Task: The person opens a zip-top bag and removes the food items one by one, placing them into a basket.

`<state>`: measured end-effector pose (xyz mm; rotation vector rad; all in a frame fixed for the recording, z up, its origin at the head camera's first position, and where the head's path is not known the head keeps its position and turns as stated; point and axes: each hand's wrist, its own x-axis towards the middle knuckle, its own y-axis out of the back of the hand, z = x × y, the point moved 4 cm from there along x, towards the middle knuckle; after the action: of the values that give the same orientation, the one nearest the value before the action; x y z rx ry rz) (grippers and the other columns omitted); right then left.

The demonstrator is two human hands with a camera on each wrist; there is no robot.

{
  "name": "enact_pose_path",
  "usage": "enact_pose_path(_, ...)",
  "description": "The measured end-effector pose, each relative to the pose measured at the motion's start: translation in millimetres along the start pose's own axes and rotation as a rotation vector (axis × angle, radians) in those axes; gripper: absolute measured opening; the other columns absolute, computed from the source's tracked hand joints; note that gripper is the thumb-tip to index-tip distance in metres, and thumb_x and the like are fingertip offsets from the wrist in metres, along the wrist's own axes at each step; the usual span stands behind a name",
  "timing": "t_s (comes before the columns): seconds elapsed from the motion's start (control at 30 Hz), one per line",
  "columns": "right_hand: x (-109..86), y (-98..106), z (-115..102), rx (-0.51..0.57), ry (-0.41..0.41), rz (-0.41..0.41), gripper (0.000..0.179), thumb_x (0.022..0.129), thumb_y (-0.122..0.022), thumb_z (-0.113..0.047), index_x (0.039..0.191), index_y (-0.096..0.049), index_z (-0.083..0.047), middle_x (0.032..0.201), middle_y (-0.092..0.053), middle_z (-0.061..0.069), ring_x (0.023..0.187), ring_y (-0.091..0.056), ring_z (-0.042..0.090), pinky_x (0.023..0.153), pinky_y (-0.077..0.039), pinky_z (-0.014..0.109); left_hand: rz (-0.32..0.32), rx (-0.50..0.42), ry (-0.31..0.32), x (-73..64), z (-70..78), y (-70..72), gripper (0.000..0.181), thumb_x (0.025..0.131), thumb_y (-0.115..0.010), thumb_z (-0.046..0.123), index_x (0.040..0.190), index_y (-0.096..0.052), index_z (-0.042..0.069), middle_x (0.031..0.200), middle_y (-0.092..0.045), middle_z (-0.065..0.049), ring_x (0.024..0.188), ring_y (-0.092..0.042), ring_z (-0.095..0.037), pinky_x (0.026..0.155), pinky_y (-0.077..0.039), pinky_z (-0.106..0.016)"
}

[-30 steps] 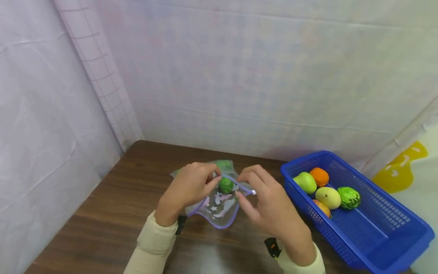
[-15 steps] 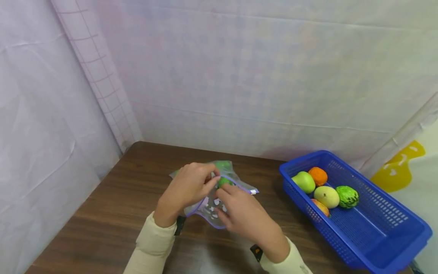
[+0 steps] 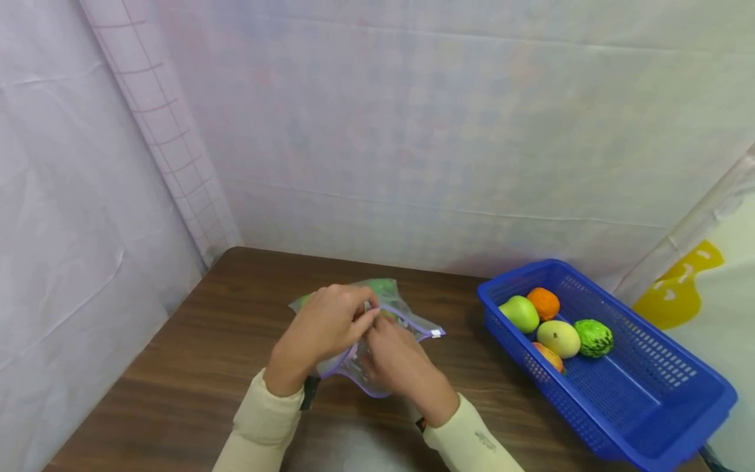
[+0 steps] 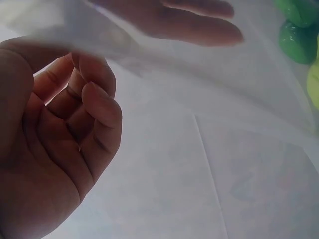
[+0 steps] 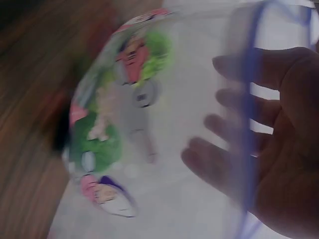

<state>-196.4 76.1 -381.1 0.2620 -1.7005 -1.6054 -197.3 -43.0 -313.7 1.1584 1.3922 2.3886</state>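
Observation:
A clear bag (image 3: 413, 313) with a purple zip edge and printed cartoon shapes lies on the brown table, its mouth facing the person. My left hand (image 3: 323, 328) pinches the upper edge of that mouth between thumb and fingers. Through the mouth reaches my right hand (image 3: 401, 357); in the right wrist view its fingers (image 5: 214, 164) are spread behind the film and hold nothing. Deeper in the bag sit rounded green pieces (image 4: 297, 42) and a yellow one (image 4: 313, 87), past the right fingertips in the left wrist view.
To the right stands a blue perforated basket (image 3: 619, 393). In it lie a green pear-like fruit (image 3: 522, 313), an orange (image 3: 543, 303), a pale yellow fruit (image 3: 559, 339), a bumpy green fruit (image 3: 593, 337) and a reddish-yellow fruit (image 3: 548, 357). White cloth (image 3: 377, 131) hangs behind the table.
My right hand has moved left from the slider end of the zip and into the bag's mouth, covering the green piece seen there before. The left hand keeps its grip on the edge.

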Motion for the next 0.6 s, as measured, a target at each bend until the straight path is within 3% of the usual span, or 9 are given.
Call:
enact_pose_path(0.13,5.2,-16,7,-0.040,-0.096,-0.078,0.033,0.081,-0.075,-0.021,0.109,-0.065,-0.007,0.102,-0.067,0.004,0.094,-0.064,0.020,0.090,-0.053,0.035,0.010,0.005,-0.021,0.5,1.9,-1.9,0.004,0.092,-0.073,0.018,0.092,-0.075,0.015,0.071,-0.063,0.010,0.059,-0.049,-0.003,0.054,-0.042,-0.020)
enact_pose_path(0.3,7.7,-33,9,-0.040,-0.136,-0.170,0.027,0.091,-0.064,-0.023,0.114,-0.068,-0.010,0.112,-0.068,0.005,0.105,-0.063,0.025,0.096,-0.049,0.041,0.003,0.008,-0.042,2.1,5.5,-5.5,0.004,0.091,-0.072,0.017,0.093,-0.076,0.015,0.072,-0.065,0.011,0.061,-0.052,-0.002,0.057,-0.045,-0.019)
enact_pose_path(0.43,6.2,-41,11,-0.065,-0.168,-0.154,0.038,0.093,-0.064,-0.027,0.126,-0.065,-0.010,0.122,-0.068,0.007,0.109,-0.061,0.029,0.095,-0.050,0.046,0.009,0.008,-0.055,2.3,8.2,-6.6,0.004,0.090,-0.073,0.016,0.092,-0.076,0.014,0.071,-0.064,0.010,0.060,-0.052,-0.003,0.056,-0.045,-0.021)
enact_pose_path(0.6,2.9,-52,12,-0.153,-0.145,-0.102,0.039,0.090,-0.067,-0.033,0.121,-0.066,-0.009,0.116,-0.069,0.007,0.103,-0.063,0.030,0.087,-0.051,0.044,0.003,0.021,-0.077,1.5,11.7,-9.1,0.007,0.088,-0.071,0.013,0.093,-0.077,0.014,0.076,-0.069,0.007,0.064,-0.059,-0.006,0.059,-0.049,-0.023)
